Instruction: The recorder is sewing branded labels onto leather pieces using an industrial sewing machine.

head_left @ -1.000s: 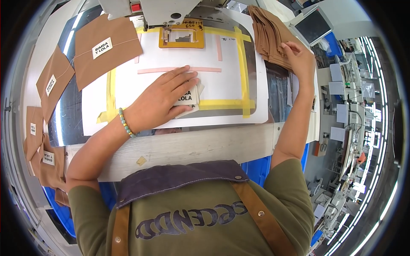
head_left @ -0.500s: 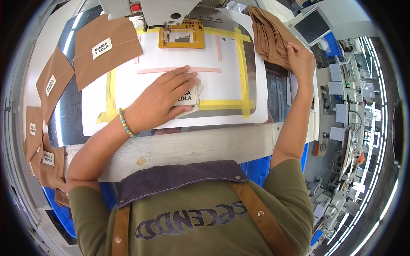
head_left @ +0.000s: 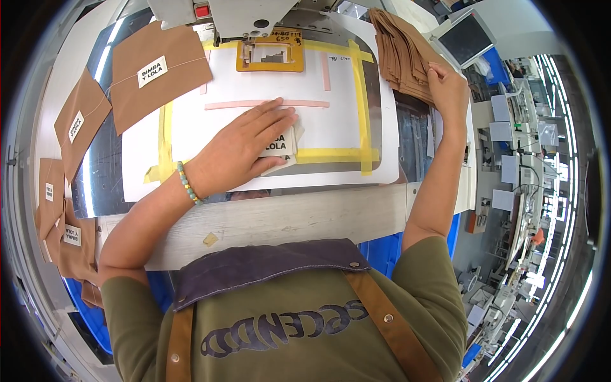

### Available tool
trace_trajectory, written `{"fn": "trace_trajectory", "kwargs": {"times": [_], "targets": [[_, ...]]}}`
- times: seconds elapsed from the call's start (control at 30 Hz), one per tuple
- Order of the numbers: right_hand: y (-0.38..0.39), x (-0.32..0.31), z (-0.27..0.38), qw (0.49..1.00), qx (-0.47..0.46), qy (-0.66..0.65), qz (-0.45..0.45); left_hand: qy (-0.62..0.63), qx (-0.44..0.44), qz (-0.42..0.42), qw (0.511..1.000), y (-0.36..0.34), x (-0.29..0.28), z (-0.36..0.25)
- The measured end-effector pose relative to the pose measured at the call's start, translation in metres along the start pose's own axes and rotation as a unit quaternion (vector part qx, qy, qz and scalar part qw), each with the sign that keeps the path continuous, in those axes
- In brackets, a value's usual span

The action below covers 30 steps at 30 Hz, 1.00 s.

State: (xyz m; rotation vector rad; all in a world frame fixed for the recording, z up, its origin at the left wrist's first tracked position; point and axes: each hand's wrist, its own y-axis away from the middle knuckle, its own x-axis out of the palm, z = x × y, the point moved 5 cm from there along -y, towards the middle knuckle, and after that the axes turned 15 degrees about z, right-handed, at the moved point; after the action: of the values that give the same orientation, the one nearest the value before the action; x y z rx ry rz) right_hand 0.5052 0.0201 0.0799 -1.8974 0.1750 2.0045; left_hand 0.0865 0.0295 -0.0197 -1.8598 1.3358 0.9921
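My left hand (head_left: 245, 149) lies flat, fingers stretched, over a small pile of white printed labels (head_left: 280, 150) on the white sheet (head_left: 191, 143). The palm covers part of the pile. At the far right my right hand (head_left: 450, 92) pinches the near edge of a stack of brown fabric pieces (head_left: 404, 60), thumb against fingers. Yellow tape (head_left: 365, 114) frames the sheet, and pink strips (head_left: 273, 105) mark its inside. Beyond the labels, a yellow clamp frame (head_left: 271, 58) rests under the sewing machine head (head_left: 245, 19).
Brown fabric pieces with labels sewn on lie to the left, one large (head_left: 153, 76) and several smaller (head_left: 81, 121). A monitor (head_left: 468, 39) stands behind the stack. Blue bins (head_left: 382, 251) show below the table's pale front edge (head_left: 286, 216).
Both hands hold nearly the same places. No clear movement shows in the labels or the fabric stack.
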Motion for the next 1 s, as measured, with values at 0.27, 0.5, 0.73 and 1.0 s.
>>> {"fn": "trace_trajectory", "kwargs": {"times": [0.27,0.5,0.73,1.0], "targets": [[-0.002,-0.002,-0.003,1.000,0.017,-0.007,0.011,-0.010,0.002,0.005,1.000,-0.002,0.002,-0.004],[-0.016,0.002,-0.014,0.996,0.054,-0.055,-0.048,-0.016,0.004,0.004,1.000,-0.002,0.002,-0.004],[-0.013,-0.022,0.032,0.969,-0.055,-0.128,-0.203,-0.069,0.009,-0.014,0.997,-0.001,-0.009,-0.012],[0.061,0.064,0.157,0.966,-0.251,0.057,-0.019,-0.067,0.008,-0.123,0.990,-0.015,-0.042,-0.001]]}}
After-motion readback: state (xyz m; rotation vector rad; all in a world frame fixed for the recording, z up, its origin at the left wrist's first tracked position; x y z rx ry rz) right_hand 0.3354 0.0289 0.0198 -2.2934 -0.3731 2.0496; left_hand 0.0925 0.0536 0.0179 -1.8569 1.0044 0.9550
